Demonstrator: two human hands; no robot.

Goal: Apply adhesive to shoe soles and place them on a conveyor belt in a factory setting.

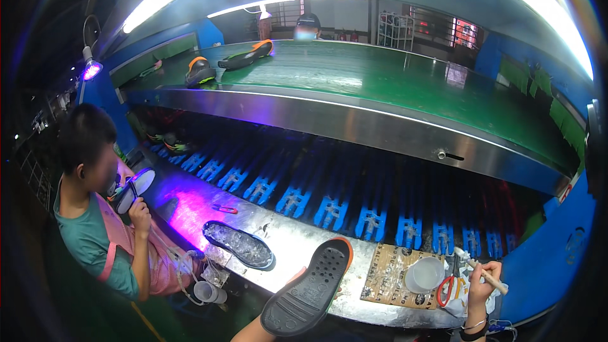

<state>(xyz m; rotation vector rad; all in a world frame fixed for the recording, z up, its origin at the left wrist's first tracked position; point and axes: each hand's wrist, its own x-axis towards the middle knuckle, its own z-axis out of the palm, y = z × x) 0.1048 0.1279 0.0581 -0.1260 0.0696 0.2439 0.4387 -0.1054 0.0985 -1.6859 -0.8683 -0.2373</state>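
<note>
My left hand (297,277) holds up a black shoe sole (308,288) with an orange rim, tread side toward me, over the near edge of the steel bench (297,244). Most of that hand is hidden behind the sole. My right hand (482,282) grips a thin brush (480,270) by its pale handle, at the bench's right end. Just left of that hand stand a small clear cup (425,274) and orange-handled scissors (451,286) on a stained cardboard sheet (386,275).
Another black sole (238,244) lies on the bench to the left. A person (101,215) at the left holds a sole near a purple lamp (90,69). Blue carrier racks (329,202) run behind the bench. Shoes (200,72) ride on the green conveyor (380,82) above.
</note>
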